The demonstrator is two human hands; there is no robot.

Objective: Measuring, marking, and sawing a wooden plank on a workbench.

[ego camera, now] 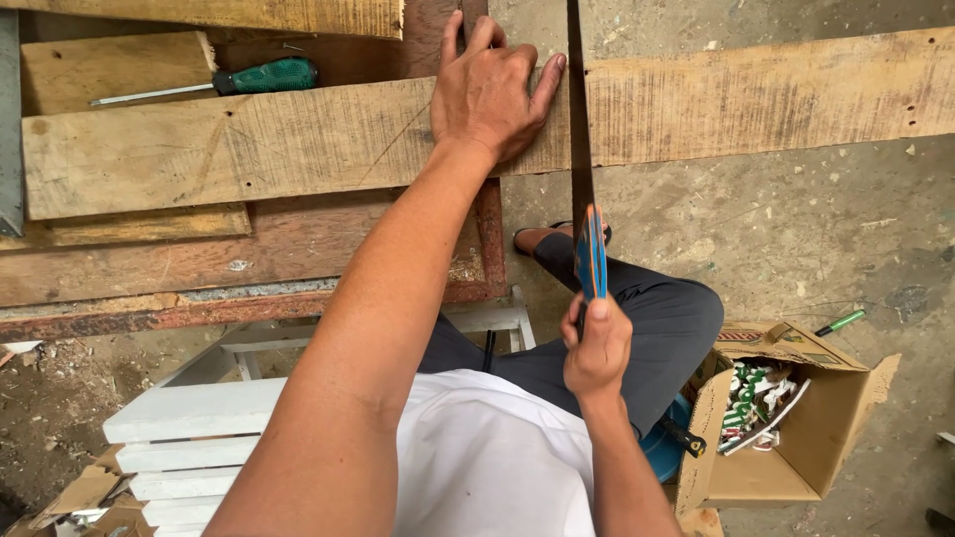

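On pale rough wooden plank [298, 139]: left hand [489, 94] pressed flat, fingers spread.
Right hand [595, 348] fist-gripped on orange-blue handled handsaw [580, 149], blade crossing plank beside left fingertips.

Left hand [492, 94] flat, right hand [595, 348] clenched.
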